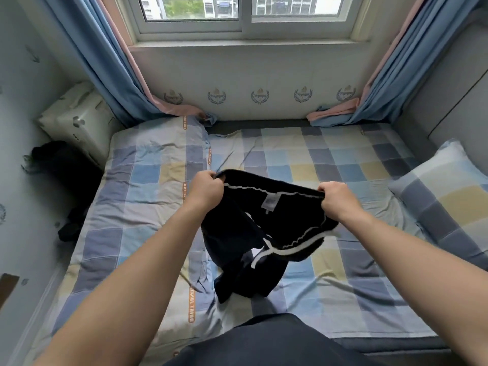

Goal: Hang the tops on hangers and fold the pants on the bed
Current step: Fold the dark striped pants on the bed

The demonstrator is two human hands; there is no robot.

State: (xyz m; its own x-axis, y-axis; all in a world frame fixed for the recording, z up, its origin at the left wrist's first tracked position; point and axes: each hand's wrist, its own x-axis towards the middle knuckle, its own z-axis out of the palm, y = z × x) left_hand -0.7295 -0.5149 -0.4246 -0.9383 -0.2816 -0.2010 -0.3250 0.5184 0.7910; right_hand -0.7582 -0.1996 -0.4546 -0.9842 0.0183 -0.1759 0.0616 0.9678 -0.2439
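Bare forearms (137,281) reach out to a black, white-trimmed garment (237,233) held above the middle of the bed (343,167). The left hand (204,190) and right hand (336,200) each curl tightly round one end of its top band, which runs left to right. The rest hangs toward the person, its tail touching the checked sheet. A pillow (443,188) lies at right, and blue curtains (105,75) flank the window (243,11) beyond.

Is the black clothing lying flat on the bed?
No, the left hand and right hand grip the black garment by its top edge, so it hangs bunched over the bed.
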